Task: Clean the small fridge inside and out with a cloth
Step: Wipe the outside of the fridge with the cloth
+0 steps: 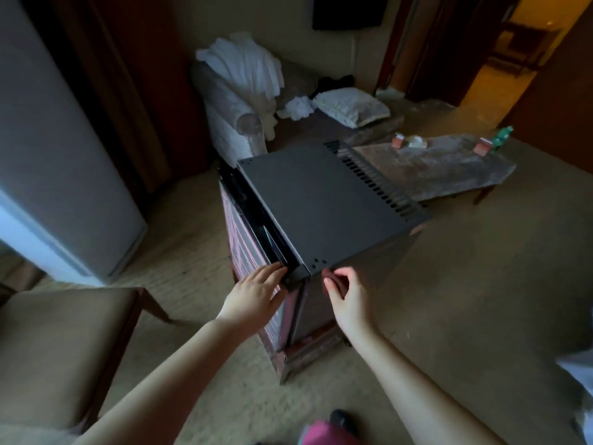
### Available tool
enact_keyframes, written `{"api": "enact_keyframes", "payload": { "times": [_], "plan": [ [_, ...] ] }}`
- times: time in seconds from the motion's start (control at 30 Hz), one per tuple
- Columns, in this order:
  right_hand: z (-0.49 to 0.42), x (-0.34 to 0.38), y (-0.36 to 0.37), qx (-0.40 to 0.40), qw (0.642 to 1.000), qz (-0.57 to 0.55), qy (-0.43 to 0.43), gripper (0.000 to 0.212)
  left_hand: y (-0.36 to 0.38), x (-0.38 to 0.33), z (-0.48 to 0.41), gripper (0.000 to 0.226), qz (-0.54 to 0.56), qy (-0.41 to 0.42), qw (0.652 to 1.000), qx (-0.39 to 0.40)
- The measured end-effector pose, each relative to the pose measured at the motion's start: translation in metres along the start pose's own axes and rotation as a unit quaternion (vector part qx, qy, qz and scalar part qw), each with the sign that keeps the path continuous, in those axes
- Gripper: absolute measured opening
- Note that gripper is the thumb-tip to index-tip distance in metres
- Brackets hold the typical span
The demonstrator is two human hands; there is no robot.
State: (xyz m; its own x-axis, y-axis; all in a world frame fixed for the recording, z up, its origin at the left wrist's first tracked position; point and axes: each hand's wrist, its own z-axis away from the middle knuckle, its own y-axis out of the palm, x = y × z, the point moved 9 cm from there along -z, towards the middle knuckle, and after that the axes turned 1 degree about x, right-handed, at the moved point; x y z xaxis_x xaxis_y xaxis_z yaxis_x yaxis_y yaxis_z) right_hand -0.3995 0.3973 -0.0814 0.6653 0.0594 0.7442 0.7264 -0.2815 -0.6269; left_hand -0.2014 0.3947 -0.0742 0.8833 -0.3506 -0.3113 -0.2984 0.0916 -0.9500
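Observation:
A small dark fridge (pixel 324 200) stands on the carpet in the middle of the view, its flat top facing up and vent slots along its far edge. Its door (pixel 247 229) on the left side looks slightly ajar. My left hand (pixel 256 295) rests with straight fingers on the door's top near corner. My right hand (pixel 348 295) pinches a small dark red cloth (pixel 335 282) against the fridge's near top edge.
A wooden chair (pixel 64 342) stands at the near left. An armchair with white towels (pixel 244 75) and a pillow (pixel 351 107) sit behind the fridge. A low marble-topped table (pixel 449 165) with small items is at the right. Carpet surrounds the fridge.

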Motion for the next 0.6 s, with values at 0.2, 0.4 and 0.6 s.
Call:
{"api": "enact_keyframes", "payload": {
  "times": [0.2, 0.4, 0.6],
  "plan": [
    [0.018, 0.022, 0.048, 0.107, 0.990, -0.020, -0.094, 0.018, -0.003, -0.006, 0.000, 0.065, 0.007, -0.100, 0.994, -0.051],
    [-0.007, 0.006, 0.022, 0.127, 0.976, -0.052, -0.172, 0.014, 0.001, -0.015, 0.006, 0.047, -0.009, -0.182, 0.980, -0.076],
    [-0.070, -0.046, -0.034, 0.006, 0.984, -0.094, -0.149, 0.018, 0.017, -0.029, 0.010, 0.056, -0.018, -0.277, 0.957, -0.090]
  ]
}}
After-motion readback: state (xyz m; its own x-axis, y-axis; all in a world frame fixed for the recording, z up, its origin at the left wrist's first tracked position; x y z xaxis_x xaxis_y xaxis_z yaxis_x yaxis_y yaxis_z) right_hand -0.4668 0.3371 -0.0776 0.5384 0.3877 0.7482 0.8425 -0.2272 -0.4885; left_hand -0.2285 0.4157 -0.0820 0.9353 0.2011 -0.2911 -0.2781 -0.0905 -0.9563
